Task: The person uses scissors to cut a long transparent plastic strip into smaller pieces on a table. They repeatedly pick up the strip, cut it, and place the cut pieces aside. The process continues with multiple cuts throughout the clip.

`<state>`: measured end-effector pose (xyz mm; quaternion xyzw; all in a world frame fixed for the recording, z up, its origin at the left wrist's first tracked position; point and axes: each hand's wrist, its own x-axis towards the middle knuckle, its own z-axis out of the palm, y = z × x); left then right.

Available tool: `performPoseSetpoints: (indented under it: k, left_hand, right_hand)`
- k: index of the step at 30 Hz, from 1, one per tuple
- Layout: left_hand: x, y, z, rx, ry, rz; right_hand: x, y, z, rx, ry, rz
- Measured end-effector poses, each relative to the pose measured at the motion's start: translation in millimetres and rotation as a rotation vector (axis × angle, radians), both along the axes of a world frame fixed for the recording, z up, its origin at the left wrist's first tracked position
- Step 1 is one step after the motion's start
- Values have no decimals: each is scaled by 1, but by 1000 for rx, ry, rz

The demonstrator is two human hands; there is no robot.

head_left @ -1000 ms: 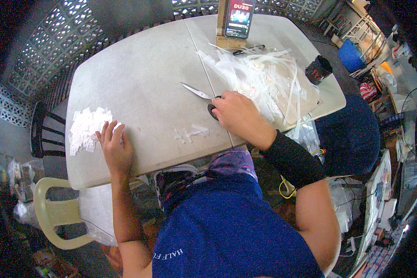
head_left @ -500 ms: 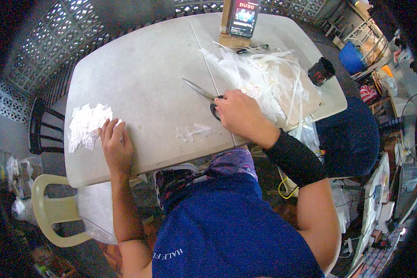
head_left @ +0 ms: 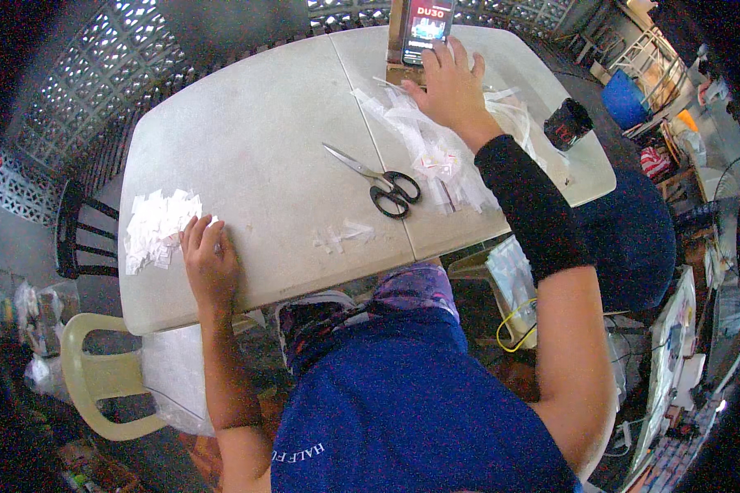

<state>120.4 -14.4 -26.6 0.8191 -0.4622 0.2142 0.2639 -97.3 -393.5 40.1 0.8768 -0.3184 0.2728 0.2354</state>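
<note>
My left hand [head_left: 211, 267] rests on the white table [head_left: 255, 148], its fingers loosely bent at the right edge of a pile of small white cut pieces [head_left: 158, 226]. My right hand [head_left: 450, 86] reaches to the far side with fingers spread, holding nothing, in front of a phone [head_left: 426, 33] propped upright. A pair of scissors with black handles [head_left: 396, 195] lies on the table near its middle seam, blades pointing far left. Under and beside my right forearm spreads a heap of thin white strips [head_left: 436, 148], partly hidden by my arm.
A few white scraps [head_left: 345, 237] lie near the table's front edge. A black cup [head_left: 568, 124] stands at the right. Cardboard [head_left: 404, 74] supports the phone. A beige plastic chair [head_left: 103, 382] and a dark wooden chair [head_left: 86, 230] stand at the left.
My right hand has let go of the scissors, leaving them on the table, and has moved away from me to the phone, fingers spread. My left hand has hardly moved.
</note>
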Motion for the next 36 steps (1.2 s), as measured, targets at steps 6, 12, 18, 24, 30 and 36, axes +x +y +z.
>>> performPoseSetpoints:
  k: [6, 12, 18, 24, 30, 36]
  left_hand:
    - [-2, -1, 1, -1, 16, 16]
    - [-3, -3, 2, -12, 10, 15]
    - [-3, -3, 3, -6, 7, 22]
    - [-4, -3, 3, -18, 20, 20]
    - [-3, -4, 3, 5, 21, 23]
    - [-5, -4, 4, 3, 43, 17]
  right_hand:
    - [8, -27, 0, -1, 4, -15]
    - [15, -37, -4, -83, -37, 19]
    - [15, -41, -4, -24, -42, 2]
    - [8, -28, 12, 74, -340, 304]
    - [-36, 26, 96, 350, -798, 718]
    - [-89, 106, 175, 389, -1118, 1288]
